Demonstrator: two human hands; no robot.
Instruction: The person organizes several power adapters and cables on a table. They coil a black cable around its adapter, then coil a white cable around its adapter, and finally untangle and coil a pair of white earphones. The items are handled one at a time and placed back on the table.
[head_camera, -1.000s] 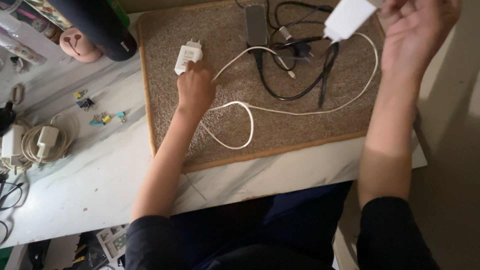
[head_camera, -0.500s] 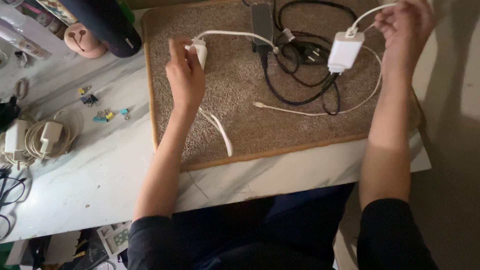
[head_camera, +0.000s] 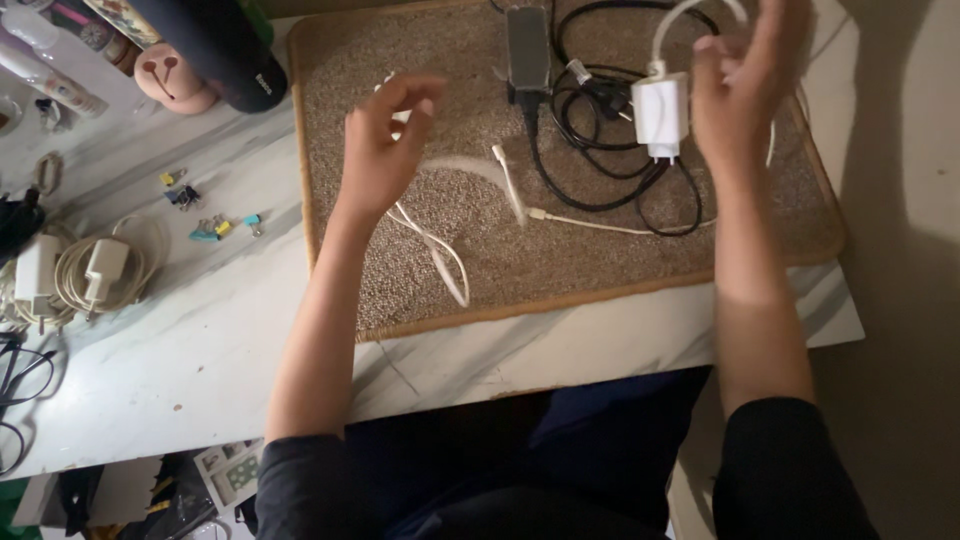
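The left hand (head_camera: 382, 150) hovers over the near-left part of the brown, coarse-woven rectangular mat (head_camera: 460, 270), fingers curled and partly spread. A small white plug-in charger block (head_camera: 397, 112) shows only as a sliver behind the fingers, so I cannot tell whether the hand grips it or merely covers it. From under this hand a thin white charging cable (head_camera: 440, 255) runs down toward the wrist side in a narrow loop on the mat, and a blurred stretch of the same cable arcs away to the right of the hand, ending in a small white connector (head_camera: 497, 152).

The right hand (head_camera: 745, 85) is raised over the far right of the mat, fingers upright and loosely spread. Just left of its fingers hangs a white rectangular power adapter (head_camera: 657, 115), prongs pointing down, with a white cord (head_camera: 690, 12) curving up from its top toward the hand's fingertips; the hand appears to hold that cord, though the grip itself is blurred. Below and left of the adapter lies a tangle of black cables (head_camera: 600, 150) with a dark grey oblong power brick (head_camera: 527, 45) at its far-left edge.

Well to the left of the left hand, on the pale marble-patterned tabletop (head_camera: 200, 350), lie several small coloured binder clips (head_camera: 205, 215), and farther left a coiled cream cable with two white chargers (head_camera: 80, 275).
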